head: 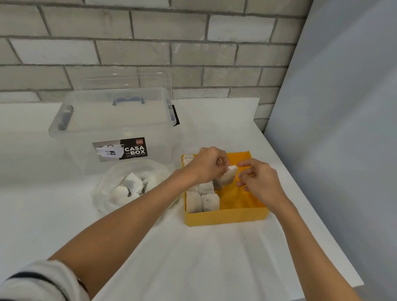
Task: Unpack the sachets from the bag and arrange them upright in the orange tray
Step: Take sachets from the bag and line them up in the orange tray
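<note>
Pinching one sachet (227,178), left hand (207,165); right hand (261,181) near; one tray (224,217).

A grey-white brick wall (133,17) rises behind the white counter (205,251); a plain pale panel (358,120) stands at the counter's right.

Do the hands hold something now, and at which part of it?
The left hand pinches a sachet at its upper edge, above the orange tray. The right hand is close beside it; whether it touches cannot be told.
</note>
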A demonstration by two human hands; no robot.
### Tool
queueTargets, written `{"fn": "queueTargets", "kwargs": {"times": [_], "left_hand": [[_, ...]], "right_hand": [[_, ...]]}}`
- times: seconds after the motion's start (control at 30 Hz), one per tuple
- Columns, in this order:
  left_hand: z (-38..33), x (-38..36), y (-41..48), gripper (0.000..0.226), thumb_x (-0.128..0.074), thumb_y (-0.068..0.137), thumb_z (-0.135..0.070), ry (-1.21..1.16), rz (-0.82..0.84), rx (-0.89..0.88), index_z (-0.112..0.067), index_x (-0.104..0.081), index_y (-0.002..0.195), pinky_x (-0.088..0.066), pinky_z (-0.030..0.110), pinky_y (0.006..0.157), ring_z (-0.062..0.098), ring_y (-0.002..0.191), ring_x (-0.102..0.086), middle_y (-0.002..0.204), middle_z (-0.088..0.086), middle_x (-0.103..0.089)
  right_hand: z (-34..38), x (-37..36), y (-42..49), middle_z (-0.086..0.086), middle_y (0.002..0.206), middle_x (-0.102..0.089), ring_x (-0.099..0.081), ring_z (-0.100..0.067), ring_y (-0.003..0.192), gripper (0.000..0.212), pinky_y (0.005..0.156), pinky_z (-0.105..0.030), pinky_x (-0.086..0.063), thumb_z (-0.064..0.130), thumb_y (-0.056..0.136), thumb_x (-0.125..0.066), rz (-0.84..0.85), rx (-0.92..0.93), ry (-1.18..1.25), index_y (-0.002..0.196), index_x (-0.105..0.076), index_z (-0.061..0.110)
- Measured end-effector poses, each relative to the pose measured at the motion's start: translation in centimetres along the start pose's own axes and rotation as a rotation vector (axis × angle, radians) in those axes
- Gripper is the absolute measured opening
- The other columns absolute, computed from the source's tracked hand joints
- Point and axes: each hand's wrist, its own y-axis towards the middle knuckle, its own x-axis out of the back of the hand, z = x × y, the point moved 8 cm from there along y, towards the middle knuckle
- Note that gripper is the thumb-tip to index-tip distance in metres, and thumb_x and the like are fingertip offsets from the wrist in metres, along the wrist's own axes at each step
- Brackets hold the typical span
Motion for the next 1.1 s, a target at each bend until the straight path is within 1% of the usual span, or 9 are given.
{"fn": "queueTargets", "kwargs": {"times": [0.07,0.17,0.3,0.4,0.53,0.67,0.8,0.97,1.1], "left_hand": [[1.2,-0.9,0.6,0.006,-0.064,0.087,-0.006,0.035,0.024,0.041,-0.006,-0.067,0.093,-0.053,0.027,0.072,0.022,0.082,-0.067,0.092,0.015,-0.071],[2.3,-1.8,1.1,0.005,-0.064,0.087,-0.011,0.134,0.041,0.063,-0.01,-0.067,0.092,-0.054,0.036,0.079,0.023,0.088,-0.064,0.097,0.012,-0.068],[2.8,-1.8,1.2,0.01,-0.058,0.091,-0.014,0.347,-0.01,0.064,-0.014,-0.065,0.098,-0.049,0.039,0.082,0.026,0.103,-0.059,0.107,0.008,-0.066],[2.8,-1.8,1.3,0.018,-0.05,0.093,-0.013,0.513,-0.035,0.059,-0.016,-0.062,0.105,-0.04,0.04,0.086,0.026,0.111,-0.055,0.114,0.006,-0.064],[3.2,-2.0,1.3,0.021,-0.049,0.092,-0.015,0.615,-0.046,0.082,-0.017,-0.059,0.11,-0.036,0.041,0.092,0.026,0.111,-0.056,0.115,0.004,-0.064],[3.1,-1.6,0.9,0.027,-0.051,0.089,-0.011,0.579,-0.086,0.092,-0.015,-0.055,0.116,-0.036,0.04,0.091,0.027,0.111,-0.056,0.115,0.006,-0.063],[2.8,-0.5,0.4,0.033,-0.053,0.088,-0.014,0.465,-0.144,0.06,-0.015,-0.05,0.121,-0.038,0.04,0.088,0.028,0.105,-0.058,0.111,0.006,-0.063],[3.3,2.4,-1.3,0.031,-0.055,0.089,-0.018,0.317,-0.188,0.055,-0.021,-0.053,0.12,-0.042,0.035,0.081,0.022,0.098,-0.059,0.105,0.0,-0.065],[5.3,5.8,-3.6,0.024,-0.058,0.088,-0.021,0.217,-0.229,0.11,-0.021,-0.06,0.112,-0.049,0.034,0.078,0.018,0.092,-0.06,0.099,-0.006,-0.066]], "right_hand": [[-0.2,-0.6,0.1,-0.008,0.078,-0.072,-0.068,-0.02,0.077,0.028,0.074,-0.04,-0.057,0.004,0.089,-0.051,0.022,-0.011,-0.019,0.113,-0.063,0.013],[-0.6,-1.3,0.1,-0.007,0.076,-0.07,-0.066,-0.018,0.077,0.027,0.075,-0.035,-0.056,0.003,0.089,-0.051,0.052,-0.031,-0.027,0.111,-0.064,0.013],[-1.2,-1.9,0.0,-0.004,0.075,-0.067,-0.067,-0.02,0.08,0.023,0.077,-0.036,-0.057,0.005,0.091,-0.051,0.084,-0.056,-0.028,0.108,-0.063,0.015],[-1.4,-2.0,0.1,-0.005,0.079,-0.068,-0.068,-0.02,0.079,0.023,0.077,-0.038,-0.057,0.005,0.092,-0.051,0.083,-0.051,-0.033,0.108,-0.063,0.016],[-1.6,-2.0,0.2,-0.004,0.083,-0.067,-0.067,-0.015,0.072,0.023,0.071,-0.031,-0.056,0.005,0.093,-0.05,0.08,-0.053,-0.026,0.108,-0.064,0.015],[-1.3,-1.8,0.3,-0.005,0.086,-0.068,-0.068,-0.014,0.072,0.023,0.07,-0.03,-0.055,0.006,0.092,-0.051,0.074,-0.035,-0.024,0.108,-0.064,0.016],[-0.5,-1.5,0.6,-0.006,0.088,-0.069,-0.069,-0.015,0.074,0.024,0.067,-0.025,-0.054,0.005,0.091,-0.051,0.07,-0.002,-0.032,0.108,-0.065,0.015],[1.8,-1.7,1.1,-0.005,0.087,-0.068,-0.069,-0.013,0.069,0.024,0.058,-0.01,-0.048,0.002,0.09,-0.05,0.068,0.07,-0.023,0.105,-0.065,0.012],[4.5,-3.4,1.4,-0.003,0.081,-0.069,-0.069,-0.012,0.068,0.023,0.063,-0.021,-0.052,0.003,0.09,-0.049,0.103,0.144,-0.006,0.104,-0.065,0.012]]}}
